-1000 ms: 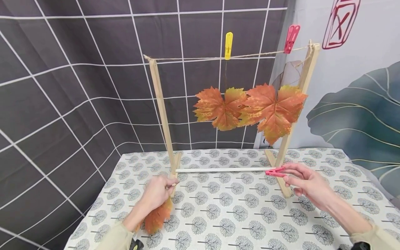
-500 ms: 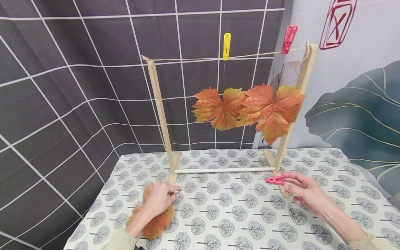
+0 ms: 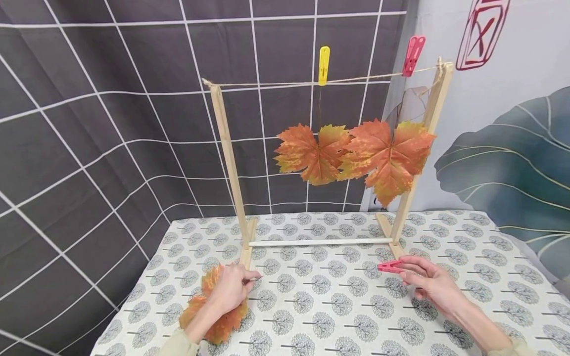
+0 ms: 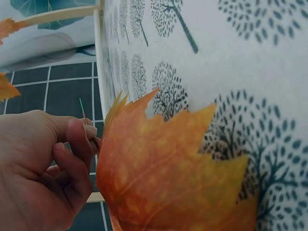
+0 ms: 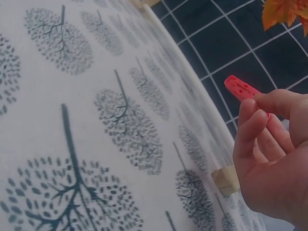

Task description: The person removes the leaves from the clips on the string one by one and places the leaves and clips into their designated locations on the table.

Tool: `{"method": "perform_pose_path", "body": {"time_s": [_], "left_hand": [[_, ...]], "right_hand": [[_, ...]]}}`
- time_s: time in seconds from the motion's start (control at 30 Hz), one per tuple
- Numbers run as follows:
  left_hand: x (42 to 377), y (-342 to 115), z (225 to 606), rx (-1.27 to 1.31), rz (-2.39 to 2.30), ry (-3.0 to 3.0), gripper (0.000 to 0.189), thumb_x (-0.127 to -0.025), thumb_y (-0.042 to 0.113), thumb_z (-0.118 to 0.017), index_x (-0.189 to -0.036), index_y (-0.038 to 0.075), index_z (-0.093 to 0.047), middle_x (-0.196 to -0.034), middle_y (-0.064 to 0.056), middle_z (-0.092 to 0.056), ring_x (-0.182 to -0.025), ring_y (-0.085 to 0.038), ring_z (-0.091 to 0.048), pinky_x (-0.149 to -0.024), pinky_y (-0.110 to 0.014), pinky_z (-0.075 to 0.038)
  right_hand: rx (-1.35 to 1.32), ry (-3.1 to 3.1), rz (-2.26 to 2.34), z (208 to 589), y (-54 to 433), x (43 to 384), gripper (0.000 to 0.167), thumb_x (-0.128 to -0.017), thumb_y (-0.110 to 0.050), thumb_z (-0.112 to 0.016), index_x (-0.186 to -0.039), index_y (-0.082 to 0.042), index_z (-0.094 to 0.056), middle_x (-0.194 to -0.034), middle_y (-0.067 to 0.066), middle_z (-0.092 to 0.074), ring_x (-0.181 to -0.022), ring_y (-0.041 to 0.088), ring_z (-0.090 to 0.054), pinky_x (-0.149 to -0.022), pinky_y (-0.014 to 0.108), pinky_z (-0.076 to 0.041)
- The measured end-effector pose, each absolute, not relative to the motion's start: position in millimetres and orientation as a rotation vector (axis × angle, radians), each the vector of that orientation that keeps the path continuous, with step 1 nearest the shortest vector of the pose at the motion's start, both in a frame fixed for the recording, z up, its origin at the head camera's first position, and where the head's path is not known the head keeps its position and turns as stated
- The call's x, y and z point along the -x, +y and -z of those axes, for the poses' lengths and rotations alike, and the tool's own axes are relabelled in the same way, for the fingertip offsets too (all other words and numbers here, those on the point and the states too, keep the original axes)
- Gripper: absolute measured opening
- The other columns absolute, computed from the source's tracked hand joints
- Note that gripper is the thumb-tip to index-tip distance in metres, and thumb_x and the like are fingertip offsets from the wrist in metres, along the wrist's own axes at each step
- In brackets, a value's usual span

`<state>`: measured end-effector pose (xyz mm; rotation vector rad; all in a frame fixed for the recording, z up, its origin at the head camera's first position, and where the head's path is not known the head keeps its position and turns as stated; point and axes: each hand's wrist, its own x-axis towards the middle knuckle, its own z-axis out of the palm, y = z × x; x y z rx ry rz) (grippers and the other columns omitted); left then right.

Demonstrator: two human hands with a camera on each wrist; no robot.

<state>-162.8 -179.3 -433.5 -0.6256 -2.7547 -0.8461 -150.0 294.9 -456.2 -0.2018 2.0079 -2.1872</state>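
My left hand (image 3: 231,287) pinches the thin stem of an orange-yellow artificial maple leaf (image 4: 163,163) between thumb and fingers. In the head view that leaf lies low, partly hidden under the hand and forearm, just above or on the tablecloth; I cannot tell which. On the right, my right hand (image 3: 432,284) holds a pink clothespin (image 3: 390,266) by its handle end, the other end pointing left. Two maple leaves hang from a twine line (image 3: 276,85) on a wooden frame (image 3: 231,163). A yellow clothespin (image 3: 323,66) and another pink clothespin (image 3: 413,56) grip the twine.
The frame's right post (image 3: 438,99) and a white crossbar (image 3: 320,243) stand behind my hands. Tree-patterned cloth (image 3: 311,306) covers the table. A dark gridded curtain (image 3: 133,113) and a pale curtain with a large leaf print (image 3: 512,148) hang behind.
Both hands have come down and nearer to me, away from the frame's base. The leaf under the left hand shows more of its surface. The pink clothespin has moved lower with the right hand.
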Motion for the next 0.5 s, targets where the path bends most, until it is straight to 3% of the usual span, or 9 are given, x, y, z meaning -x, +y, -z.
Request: {"method": "perform_pose_path", "body": {"time_s": [0.3, 0.5], "left_hand": [[160.2, -177.4, 438.4, 0.602, 0.928, -2.794, 0.025, -0.077, -0.011, -0.072, -0.098, 0.002, -0.079, -0.075, -0.005, -0.061, -0.054, -0.004, -0.044, -0.037, -0.02, -0.041], [158.2, -175.0, 446.1, 0.571, 0.93, -2.798, 0.024, -0.078, -0.009, -0.073, -0.096, 0.005, -0.079, -0.076, -0.002, -0.062, -0.058, -0.005, -0.047, -0.043, -0.02, -0.043]], "right_hand": [[0.102, 2.138, 2.117, 464.2, 291.4, 149.4, 0.035, -0.094, 0.0, -0.064, -0.125, -0.017, -0.062, -0.109, -0.004, -0.069, -0.071, 0.014, -0.062, -0.051, 0.021, -0.049], [0.077, 2.214, 2.08, 469.3, 289.3, 150.8, 0.037, -0.091, 0.0, -0.067, -0.122, -0.021, -0.065, -0.109, -0.003, -0.071, -0.066, 0.014, -0.06, -0.05, 0.021, -0.049]]}}
